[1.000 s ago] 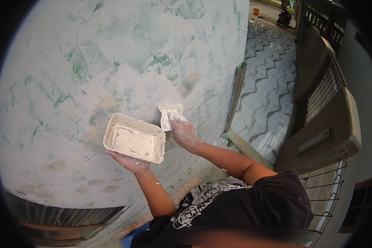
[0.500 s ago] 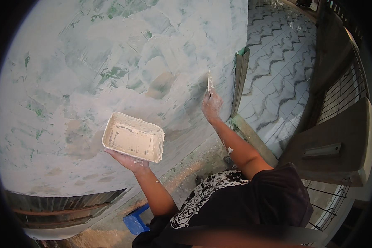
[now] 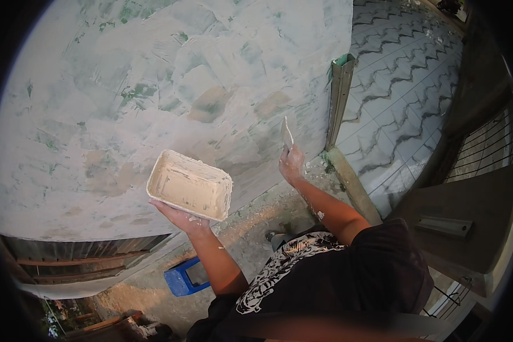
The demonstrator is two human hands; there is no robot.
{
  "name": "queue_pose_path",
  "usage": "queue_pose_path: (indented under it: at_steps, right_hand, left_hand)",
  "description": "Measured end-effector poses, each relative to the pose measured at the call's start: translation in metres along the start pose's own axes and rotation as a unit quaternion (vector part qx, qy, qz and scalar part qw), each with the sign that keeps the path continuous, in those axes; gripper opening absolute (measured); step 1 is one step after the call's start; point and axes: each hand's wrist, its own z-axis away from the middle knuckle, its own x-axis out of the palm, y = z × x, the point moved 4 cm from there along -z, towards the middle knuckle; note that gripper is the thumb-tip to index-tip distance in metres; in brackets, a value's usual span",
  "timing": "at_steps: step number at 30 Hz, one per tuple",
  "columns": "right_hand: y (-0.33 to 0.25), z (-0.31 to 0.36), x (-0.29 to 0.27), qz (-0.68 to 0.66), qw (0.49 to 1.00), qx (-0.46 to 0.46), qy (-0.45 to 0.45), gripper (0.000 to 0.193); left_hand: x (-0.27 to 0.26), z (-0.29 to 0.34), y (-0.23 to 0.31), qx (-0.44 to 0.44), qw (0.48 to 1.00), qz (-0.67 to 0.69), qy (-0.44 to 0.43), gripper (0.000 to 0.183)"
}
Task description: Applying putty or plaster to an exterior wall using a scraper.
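Plastered wall (image 3: 171, 85), patterned tiled floor (image 3: 399, 108), green metal post (image 3: 340, 97), blue stool (image 3: 183, 277).

We wear a black short-sleeved shirt (image 3: 347, 273) with a white swirling print across the chest. Our forearms are bare. White plaster flecks our left hand (image 3: 182, 218) and right hand (image 3: 291, 165).

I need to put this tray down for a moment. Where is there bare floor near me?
The left hand holds the tray; the right hand holds a putty knife at the wall. Bare floor: the gritty strip between wall foot and body, and the tiled floor right of the green post. Crowded: around the blue stool.
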Motion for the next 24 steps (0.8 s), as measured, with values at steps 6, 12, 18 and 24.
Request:
queue_pose_path:
  at_steps: [6,12,18,24]
  right_hand:
    - [-0.034,-0.093,-0.078,-0.037,0.985,0.018,0.170,0.021]
    - [-0.103,0.001,0.041,0.005,0.990,-0.117,-0.079,0.048]
    - [-0.060,0.052,0.065,0.051,0.923,-0.199,-0.324,0.049]
    - [0.084,-0.032,-0.004,0.081,0.995,0.059,-0.031,0.021]
  left_hand:
    - [-0.003,0.015,0.008,0.004,1.000,-0.009,0.001,0.074]
    - [0.007,0.010,0.034,0.044,0.998,-0.024,0.027,0.073]
    - [0.023,-0.001,0.018,0.005,1.000,0.022,0.001,0.071]
    - [0.036,-0.002,-0.013,-0.011,0.999,0.003,-0.041,0.071]
